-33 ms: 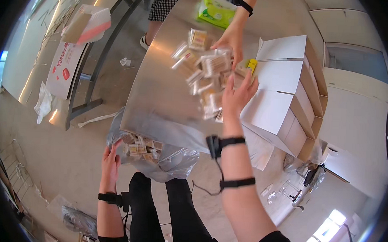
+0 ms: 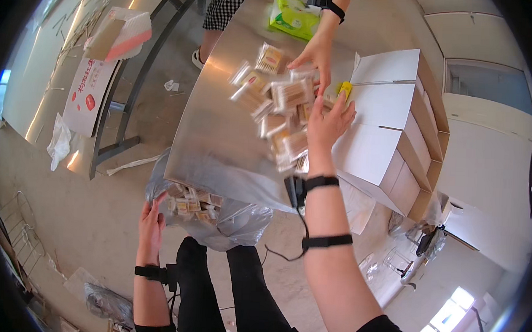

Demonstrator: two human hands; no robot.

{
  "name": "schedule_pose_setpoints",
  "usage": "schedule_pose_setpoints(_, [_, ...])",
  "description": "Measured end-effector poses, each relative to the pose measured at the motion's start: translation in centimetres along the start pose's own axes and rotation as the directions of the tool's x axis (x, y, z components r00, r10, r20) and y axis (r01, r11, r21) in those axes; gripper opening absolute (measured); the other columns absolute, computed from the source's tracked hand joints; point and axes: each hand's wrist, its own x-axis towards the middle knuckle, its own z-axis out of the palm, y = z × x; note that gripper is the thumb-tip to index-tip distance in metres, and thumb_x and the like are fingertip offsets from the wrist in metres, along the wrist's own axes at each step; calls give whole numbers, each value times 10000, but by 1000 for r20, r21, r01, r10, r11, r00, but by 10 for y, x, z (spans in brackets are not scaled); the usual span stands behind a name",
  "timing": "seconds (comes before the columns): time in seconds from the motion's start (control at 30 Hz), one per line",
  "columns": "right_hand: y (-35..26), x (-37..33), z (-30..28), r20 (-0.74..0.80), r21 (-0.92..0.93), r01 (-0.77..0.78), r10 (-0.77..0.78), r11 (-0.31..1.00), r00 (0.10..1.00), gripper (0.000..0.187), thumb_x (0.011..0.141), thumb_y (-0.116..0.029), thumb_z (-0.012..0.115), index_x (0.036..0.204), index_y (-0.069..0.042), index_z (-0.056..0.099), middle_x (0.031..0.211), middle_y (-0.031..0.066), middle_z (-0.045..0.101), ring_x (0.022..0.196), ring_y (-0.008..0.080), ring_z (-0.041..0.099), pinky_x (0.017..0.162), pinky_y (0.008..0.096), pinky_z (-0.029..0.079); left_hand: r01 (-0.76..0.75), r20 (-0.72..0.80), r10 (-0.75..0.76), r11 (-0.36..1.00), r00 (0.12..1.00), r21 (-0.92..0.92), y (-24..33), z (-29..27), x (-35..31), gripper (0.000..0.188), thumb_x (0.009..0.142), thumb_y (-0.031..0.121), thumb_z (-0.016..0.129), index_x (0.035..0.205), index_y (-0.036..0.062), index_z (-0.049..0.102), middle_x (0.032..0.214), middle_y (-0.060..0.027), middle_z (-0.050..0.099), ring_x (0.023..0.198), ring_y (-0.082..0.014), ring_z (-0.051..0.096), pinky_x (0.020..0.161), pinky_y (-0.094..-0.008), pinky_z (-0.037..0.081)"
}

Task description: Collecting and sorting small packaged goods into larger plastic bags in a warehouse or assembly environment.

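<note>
A loose pile of small clear packets [image 2: 290, 96] of thin wooden sticks lies on the metal table. My right hand [image 2: 330, 124] is at the pile's right side, its fingers stretched out and holding nothing that I can see. Another person's hand [image 2: 316, 56] reaches in from the far side and touches the packets. Below the table's near edge, my left hand [image 2: 151, 223] grips the rim of a grey plastic bag [image 2: 239, 224]. More packets [image 2: 190, 204] lie inside that bag.
White cardboard boxes [image 2: 374, 132] stand on the table's right, with a small yellow object [image 2: 345, 89] beside them. A green wipes pack [image 2: 293, 16] lies at the back. On the left, another table [image 2: 41, 73] holds loose sticks and an opened carton [image 2: 118, 35].
The packets have shifted a little to the left on the table. My right hand has moved very slightly; my left hand stays on the bag.
</note>
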Motion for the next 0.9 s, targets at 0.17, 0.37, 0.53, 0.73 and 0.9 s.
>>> schedule_pose_setpoints(0.17, [-1, -18, 28, 302, -163, -88, 134, 983, 944, 547, 855, -438, 476, 1298, -123, 420, 1345, 210, 332, 1244, 436, 273, 991, 544, 268, -24, -4, 24, 999, 1000, 22, 2, 1, -1, 255, 938, 260, 461, 1103, 76, 524, 1158, -22, 586, 470, -7, 293, 416, -149, 259])
schedule_pose_setpoints(0.37, [-27, -113, -8, 403, -47, 62, -38, 997, 914, 578, 854, -408, 500, 1335, -124, 355, 1363, 230, 292, 1270, 440, 229, 1024, 521, 235, -9, -29, 10, 1000, 1000, 24, 5, 1, -1, 277, 939, 260, 461, 1131, 69, 519, 1144, -26, 593, 473, -10, 297, 417, -153, 257])
schedule_pose_setpoints(0.53, [-8, -139, -59, 389, 175, 28, -95, 984, 917, 601, 845, -364, 543, 1342, -99, 333, 1348, 265, 287, 1267, 445, 231, 1029, 517, 220, 14, -55, -10, 998, 998, 58, 9, -3, -5, 301, 937, 259, 464, 1161, 66, 519, 1086, -2, 611, 481, -8, 301, 415, -156, 253])
schedule_pose_setpoints(0.73, [43, -190, -50, 493, 131, -109, 31, 985, 869, 659, 828, -444, 541, 1359, -133, 305, 1329, 266, 320, 1252, 417, 270, 1025, 519, 212, -11, 7, 10, 992, 1000, 123, 7, -1, -1, 312, 938, 275, 464, 1144, 60, 557, 870, 62, 591, 493, -1, 299, 422, -158, 244])
schedule_pose_setpoints(0.9, [-20, -243, -59, 506, -78, -55, 87, 995, 858, 698, 814, -482, 544, 1370, -146, 290, 1333, 269, 313, 1244, 419, 282, 1006, 541, 227, 3, 14, -6, 986, 1000, 166, 9, -1, -5, 308, 940, 283, 459, 1138, 75, 570, 738, 78, 515, 486, -4, 293, 421, -167, 237])
